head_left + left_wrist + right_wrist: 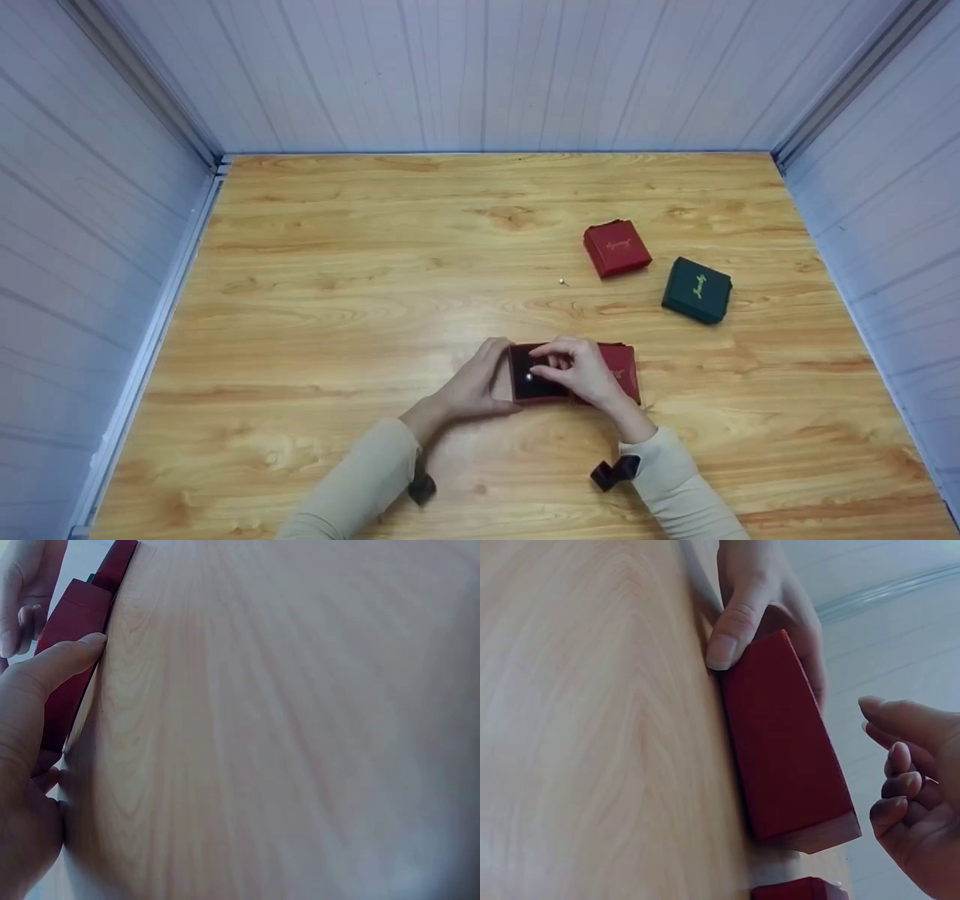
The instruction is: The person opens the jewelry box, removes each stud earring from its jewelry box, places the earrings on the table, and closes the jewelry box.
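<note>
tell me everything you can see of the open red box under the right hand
The open red box has straight red side walls, perhaps card, and a dark inside. It lies flat on the wooden table, opening upward. A small shiny item shows inside. A red piece with gold marks, apparently its lid, lies to its right; whether they join is hidden. The left hand grips its left end, thumb at the near wall; the right hand is over it, hiding part of the inside.

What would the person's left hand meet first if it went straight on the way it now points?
The open red box: the left hand points at its end, its thumb already on the side wall. Any gap between palm and box is hard to judge.
</note>
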A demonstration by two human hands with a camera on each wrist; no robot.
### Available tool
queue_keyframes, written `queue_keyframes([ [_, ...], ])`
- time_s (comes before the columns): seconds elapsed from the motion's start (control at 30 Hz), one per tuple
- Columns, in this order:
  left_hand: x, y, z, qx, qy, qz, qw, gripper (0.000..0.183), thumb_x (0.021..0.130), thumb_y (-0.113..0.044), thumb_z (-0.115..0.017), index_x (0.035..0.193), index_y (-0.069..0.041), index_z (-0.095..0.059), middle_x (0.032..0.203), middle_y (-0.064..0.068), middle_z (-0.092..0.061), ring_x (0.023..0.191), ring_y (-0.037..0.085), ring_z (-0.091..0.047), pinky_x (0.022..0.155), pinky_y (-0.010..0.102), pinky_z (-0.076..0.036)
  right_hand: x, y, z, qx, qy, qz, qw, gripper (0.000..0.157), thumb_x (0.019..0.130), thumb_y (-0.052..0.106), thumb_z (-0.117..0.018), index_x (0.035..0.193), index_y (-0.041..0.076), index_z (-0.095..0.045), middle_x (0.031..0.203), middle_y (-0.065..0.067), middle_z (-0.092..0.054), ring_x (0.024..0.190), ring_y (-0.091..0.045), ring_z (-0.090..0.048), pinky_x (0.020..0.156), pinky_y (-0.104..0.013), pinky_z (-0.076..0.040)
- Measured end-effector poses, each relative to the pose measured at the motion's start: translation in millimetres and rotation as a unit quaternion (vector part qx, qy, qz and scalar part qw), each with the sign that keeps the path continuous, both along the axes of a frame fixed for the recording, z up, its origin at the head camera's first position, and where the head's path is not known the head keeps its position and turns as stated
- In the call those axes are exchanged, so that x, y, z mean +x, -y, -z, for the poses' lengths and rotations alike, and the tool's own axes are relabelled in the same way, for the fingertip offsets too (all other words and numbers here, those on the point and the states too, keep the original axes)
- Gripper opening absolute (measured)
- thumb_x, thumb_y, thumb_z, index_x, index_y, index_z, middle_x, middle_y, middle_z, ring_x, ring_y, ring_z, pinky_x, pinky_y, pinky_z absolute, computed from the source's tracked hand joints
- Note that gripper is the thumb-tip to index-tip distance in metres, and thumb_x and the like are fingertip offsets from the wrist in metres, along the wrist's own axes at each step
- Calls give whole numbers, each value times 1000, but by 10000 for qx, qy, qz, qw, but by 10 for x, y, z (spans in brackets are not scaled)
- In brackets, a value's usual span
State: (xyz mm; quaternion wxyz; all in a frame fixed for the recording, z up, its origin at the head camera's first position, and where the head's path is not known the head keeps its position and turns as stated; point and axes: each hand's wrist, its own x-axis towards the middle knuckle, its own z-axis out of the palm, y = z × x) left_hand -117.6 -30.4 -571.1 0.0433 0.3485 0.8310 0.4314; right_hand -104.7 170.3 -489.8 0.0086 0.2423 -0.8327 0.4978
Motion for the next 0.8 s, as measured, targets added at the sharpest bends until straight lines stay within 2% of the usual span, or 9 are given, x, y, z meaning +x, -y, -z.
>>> queue_keyframes([
  [0.2, -5, -1, 8, 6, -5, 22, 10000, 85, 60, -35, -79, 125, -10, -31, 118, 3, -37, 103, 14, -41, 91, 28, -37, -7, 21, 21, 102, -52, -221, 9997, 19, 67, -3, -72, 86, -5, -67, 62, -15, -53, 52, -22, -46, 47, -18, -34],
  [0.27, -9, 0, 18, 26, -46, 44, 10000, 85, 60, -36, -79, 125, -9, -31, 118, 4, -37, 103, 14, -41, 91, 28, -37, -7, 29, 35, 160, -60, -260, 9995, 19, 67, -2, -73, 85, -5, -67, 62, -15, -53, 51, -24, -46, 47, -14, -32],
  [0.43, -12, 1, 27, 16, -54, 27, 10000, 86, 60, -37, -79, 125, -10, -30, 119, 5, -37, 103, 15, -41, 90, 29, -38, -88, -33, 302, 416, -79, -390, 9983, 19, 68, 7, -74, 85, 2, -69, 62, -2, -51, 52, -11, -44, 46, -14, -33],
  [0.5, -9, 1, 25, 5, -43, 11, 10000, 86, 59, -37, -79, 125, -10, -30, 118, 5, -38, 103, 16, -41, 90, 29, -38, -121, -60, 400, 494, -61, -466, 9977, 19, 69, 11, -74, 86, 4, -70, 63, 2, -50, 54, -6, -43, 46, -17, -35],
  [0.8, -6, -7, 13, -2, -56, -12, 10000, 86, 59, -37, -79, 125, -9, -31, 118, 4, -38, 102, 15, -42, 89, 29, -39, -123, -51, 369, 860, 42, -607, 9944, 17, 70, 8, -74, 86, 3, -70, 67, -1, -53, 57, -10, -45, 48, -18, -37],
])
